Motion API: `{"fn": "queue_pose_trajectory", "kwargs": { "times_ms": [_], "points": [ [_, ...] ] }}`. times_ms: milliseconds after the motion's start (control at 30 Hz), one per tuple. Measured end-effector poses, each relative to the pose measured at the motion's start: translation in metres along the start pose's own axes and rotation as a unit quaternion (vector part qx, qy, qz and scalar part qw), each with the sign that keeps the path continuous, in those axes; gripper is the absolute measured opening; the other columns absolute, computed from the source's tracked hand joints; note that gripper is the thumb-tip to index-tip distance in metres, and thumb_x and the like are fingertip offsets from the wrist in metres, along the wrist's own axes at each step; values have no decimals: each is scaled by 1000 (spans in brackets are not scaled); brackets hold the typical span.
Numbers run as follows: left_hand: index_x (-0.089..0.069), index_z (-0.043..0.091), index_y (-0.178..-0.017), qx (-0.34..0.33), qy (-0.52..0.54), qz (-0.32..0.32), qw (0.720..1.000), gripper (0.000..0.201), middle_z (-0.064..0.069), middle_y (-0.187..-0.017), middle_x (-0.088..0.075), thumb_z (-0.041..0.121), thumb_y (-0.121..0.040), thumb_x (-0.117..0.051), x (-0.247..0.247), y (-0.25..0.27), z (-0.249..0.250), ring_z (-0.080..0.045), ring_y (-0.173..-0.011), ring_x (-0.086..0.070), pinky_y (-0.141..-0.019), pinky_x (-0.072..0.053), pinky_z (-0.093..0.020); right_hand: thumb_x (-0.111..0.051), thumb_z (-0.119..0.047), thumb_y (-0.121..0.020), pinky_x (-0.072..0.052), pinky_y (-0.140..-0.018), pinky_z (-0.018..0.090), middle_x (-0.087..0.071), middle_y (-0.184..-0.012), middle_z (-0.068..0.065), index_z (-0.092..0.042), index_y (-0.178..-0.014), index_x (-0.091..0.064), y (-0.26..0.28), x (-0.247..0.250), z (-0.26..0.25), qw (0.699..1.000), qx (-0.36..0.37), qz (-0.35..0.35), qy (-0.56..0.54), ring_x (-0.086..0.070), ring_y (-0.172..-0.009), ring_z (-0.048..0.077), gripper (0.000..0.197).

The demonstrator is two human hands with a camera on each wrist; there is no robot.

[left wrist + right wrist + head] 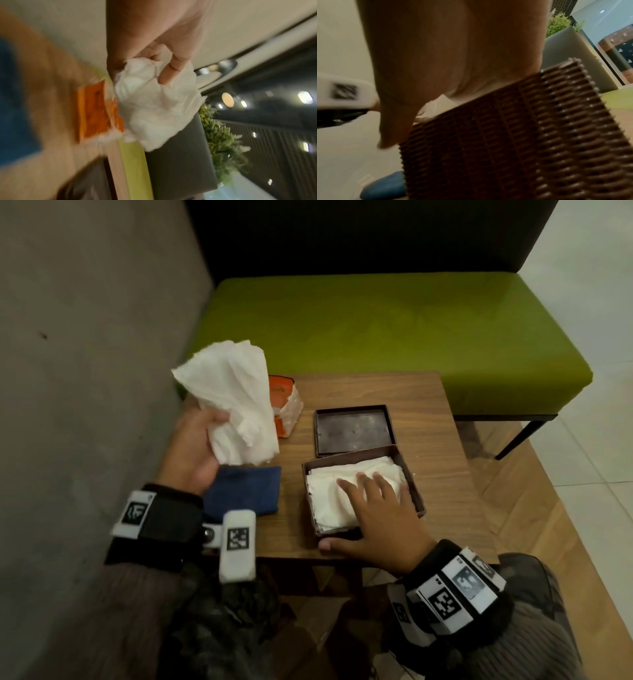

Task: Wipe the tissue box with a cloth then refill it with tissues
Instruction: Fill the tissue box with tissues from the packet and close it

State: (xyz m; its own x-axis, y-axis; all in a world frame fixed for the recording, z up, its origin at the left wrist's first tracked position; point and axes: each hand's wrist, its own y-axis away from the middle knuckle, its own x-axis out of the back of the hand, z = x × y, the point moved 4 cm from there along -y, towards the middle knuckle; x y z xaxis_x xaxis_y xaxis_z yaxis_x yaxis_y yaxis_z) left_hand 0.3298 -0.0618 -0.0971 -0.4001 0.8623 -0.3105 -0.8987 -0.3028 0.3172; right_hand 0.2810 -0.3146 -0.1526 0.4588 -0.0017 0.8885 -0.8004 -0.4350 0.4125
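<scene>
- Gripping with the left hand [193,450] a crumpled tissue bundle [236,402], fingers curling round its lower end, above the left edge of the table [435,419].
- Pressing with the right hand [380,518], fingers straight and slightly spread, on the tissues [325,501] lying inside the woven box [412,482].
- Lying beside the box: lid [352,429], orange packet [286,409], blue cloth [243,491].
</scene>
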Motion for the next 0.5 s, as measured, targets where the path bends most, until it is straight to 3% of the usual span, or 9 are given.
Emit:
{"fn": "queue_pose_trajectory", "kwargs": {
  "times_ms": [33,100,133,200,267,333,433,500],
  "points": [
    [-58,10,-117,46,39,-19,998,33,-7,-112,-67,5,-87,-45,-4,19,-14,-22,-110,-62,-86,-53,-38,-12,-96,-53,0,-119,58,-7,-163,6,-30,-153,-10,6,5,-4,999,10,28,-17,2,-151,27,120],
    [-56,7,-118,56,16,-13,998,32,-6,-111,-66,3,-89,-43,-8,51,-33,-24,-106,-62,-76,-53,-35,-8,-89,-64,-4,-121,53,-21,-160,0,-31,-150,-26,23,16,-13,990,45,97,-89,-6,-150,22,105],
    [-55,6,-118,37,-7,-3,999,33,-6,-109,-65,1,-88,-43,-8,63,-41,-24,-103,-62,-75,-53,-34,-8,-87,-71,-14,-121,48,-33,-154,-2,-30,-145,-35,31,21,-16,978,63,134,-147,-17,-147,19,98],
    [-55,7,-118,21,-30,-14,999,34,-7,-107,-65,-4,-88,-43,-10,85,-55,-22,-97,-63,-76,-54,-32,-19,-83,-81,-38,-108,35,-55,-134,-8,-28,-131,-53,46,25,-17,933,81,186,-299,-44,-130,9,82],
    [-57,11,-114,27,-37,-43,998,35,-5,-104,-67,-7,-88,-44,-16,105,-67,-20,-94,-64,-75,-56,-29,-37,-73,-84,-49,-93,28,-67,-112,-11,-28,-112,-64,54,24,-16,862,60,182,-469,-60,-108,5,60],
    [-58,17,-112,34,-54,-83,994,37,-5,-108,-67,-8,-88,-45,-23,124,-75,-22,-99,-65,-83,-55,-33,-55,-65,-84,-56,-87,33,-71,-103,-6,-23,-105,-67,59,18,-14,809,21,152,-567,-67,-98,11,49],
    [-57,23,-113,44,-92,-124,987,41,-3,-109,-69,-7,-89,-43,-33,146,-84,-22,-103,-65,-88,-54,-37,-67,-32,-87,-60,-83,36,-73,-107,1,-11,-113,-67,64,6,-15,765,6,116,-633,-70,-98,16,33],
    [-58,20,-117,59,-100,-147,982,37,-5,-113,-69,0,-92,-39,-35,156,-89,-23,-107,-64,-91,-53,-41,-70,-18,-87,-60,-81,34,-73,-108,3,-8,-112,-67,67,0,-11,759,-9,141,-636,-70,-99,19,28]
  ]
}}
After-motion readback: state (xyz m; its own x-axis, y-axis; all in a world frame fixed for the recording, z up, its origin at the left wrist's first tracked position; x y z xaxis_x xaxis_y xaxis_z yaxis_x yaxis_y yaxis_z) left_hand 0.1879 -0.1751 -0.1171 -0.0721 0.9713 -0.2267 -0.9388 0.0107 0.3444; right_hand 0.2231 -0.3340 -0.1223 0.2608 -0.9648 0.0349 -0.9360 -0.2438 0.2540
